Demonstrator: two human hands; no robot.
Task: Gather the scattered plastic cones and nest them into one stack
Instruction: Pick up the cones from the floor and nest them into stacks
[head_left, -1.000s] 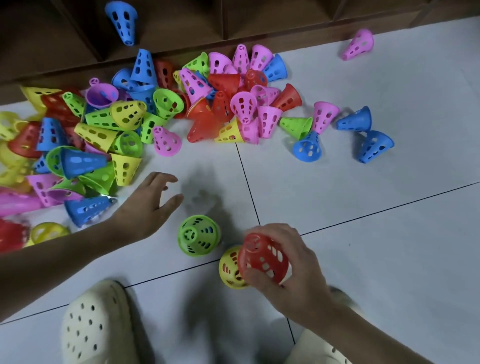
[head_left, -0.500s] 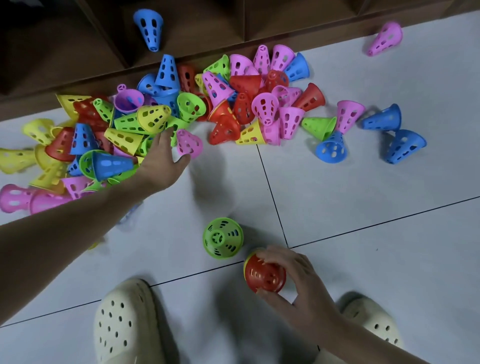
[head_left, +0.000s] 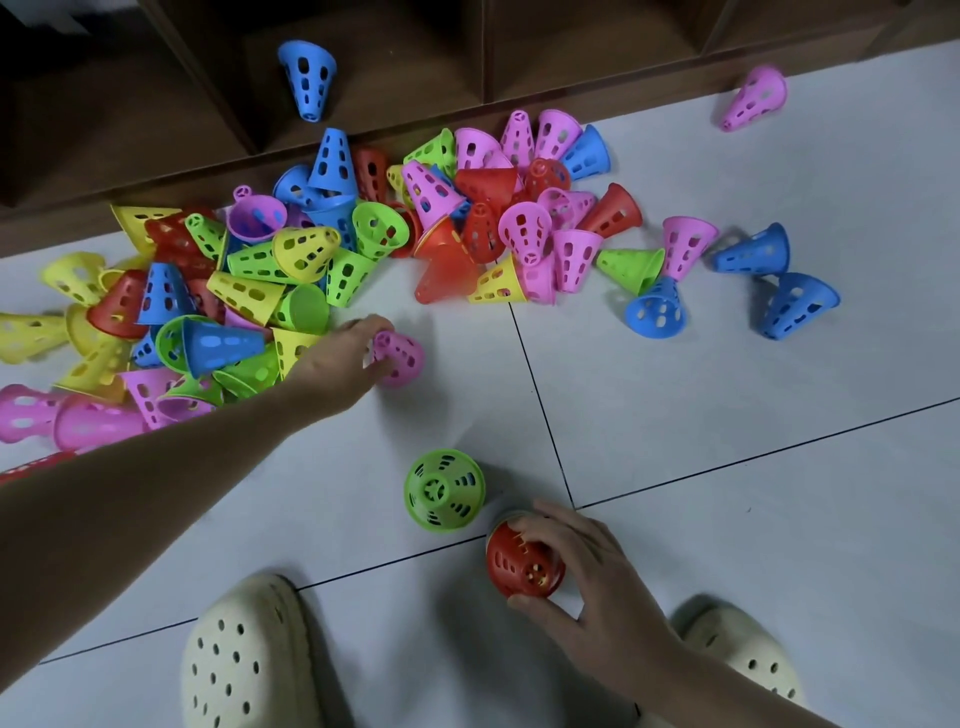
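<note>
A big heap of perforated plastic cones (head_left: 332, 260) in pink, blue, green, yellow and red lies on the white tiled floor against a dark wooden shelf. My left hand (head_left: 343, 358) reaches to the heap's near edge and grips a pink cone (head_left: 402, 358) lying on its side. My right hand (head_left: 576, 566) curls its fingers and thumb round a red cone (head_left: 519, 566) standing upright near my feet; a sliver of another cone's rim shows under it. A green cone (head_left: 444, 491) stands upright just left of the red one.
Loose cones lie apart: a pink one (head_left: 756, 96) at the far right, two blue ones (head_left: 753, 254) (head_left: 797, 306) on the right, a blue one (head_left: 307, 78) inside the shelf. My two cream perforated clogs (head_left: 244, 660) (head_left: 737, 654) flank the bottom edge.
My left hand has reached into the heap's edge, taken hold of a pink cone and drawn it a little toward me. My right hand has set the red cone down over the yellow one.
</note>
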